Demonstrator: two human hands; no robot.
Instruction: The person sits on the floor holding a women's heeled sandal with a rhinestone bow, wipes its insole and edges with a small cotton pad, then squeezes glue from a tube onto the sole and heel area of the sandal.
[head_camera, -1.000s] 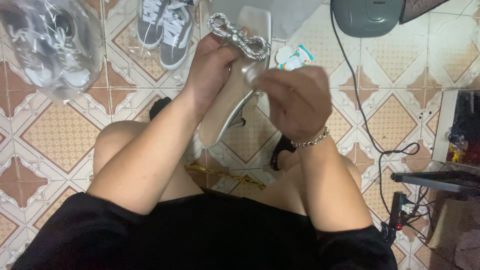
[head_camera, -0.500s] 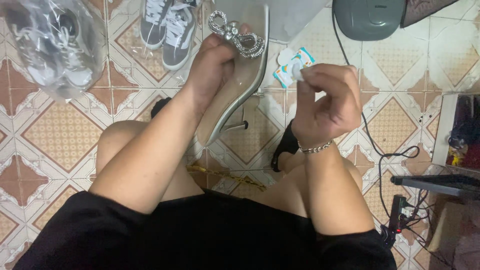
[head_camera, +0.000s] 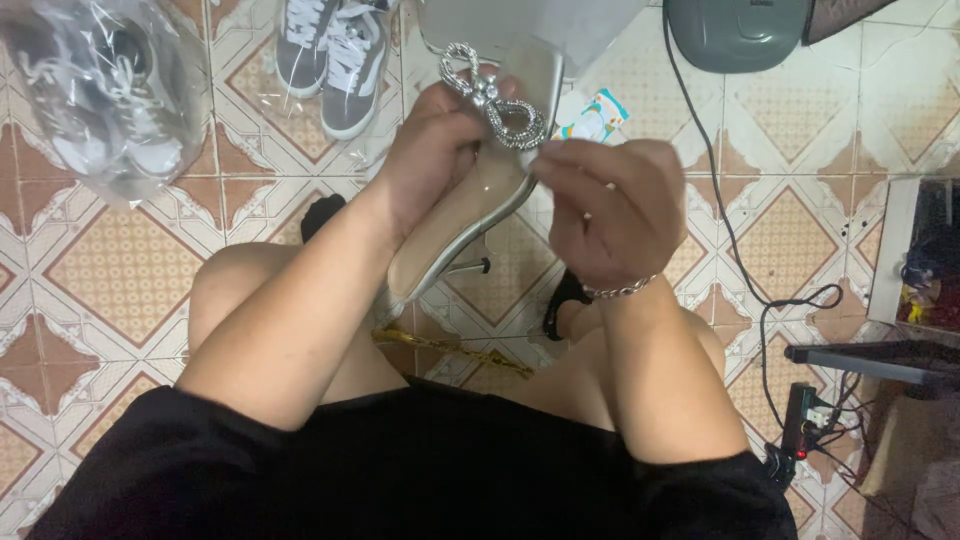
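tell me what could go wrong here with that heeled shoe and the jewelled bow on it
The left hand grips the silver heeled shoe in mid-air over hard tiled floor; a slip could scuff it or snap the thin heel. The right hand pinches at the jewelled bow, so a hard tug might loosen stones. A black cable trails close beside the right knee and could snag.

Head camera looks steeply down, close over the lap.

Patterned tile floor (head_camera: 120, 270) — grey sneakers (head_camera: 335, 60), bagged shoes (head_camera: 105, 90), black cable (head_camera: 745, 270)
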